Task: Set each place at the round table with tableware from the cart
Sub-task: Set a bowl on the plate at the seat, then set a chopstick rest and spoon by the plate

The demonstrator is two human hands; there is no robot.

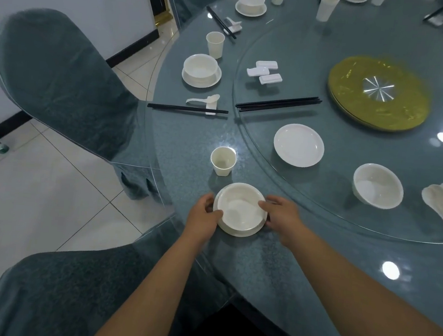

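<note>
With the left hand [205, 212] and right hand [278, 214] pinching the saucer [238, 231] under the bowl [240, 209], centre it near the paper cup [223, 161], sliding gently

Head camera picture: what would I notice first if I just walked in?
Probably the two hands, left hand and right hand, holding a white bowl on a plate at the near edge of the grey-green round table. Next, the shiny gold disc in the middle of the glass turntable, with a spare plate, bowl and spoons on that glass.
</note>
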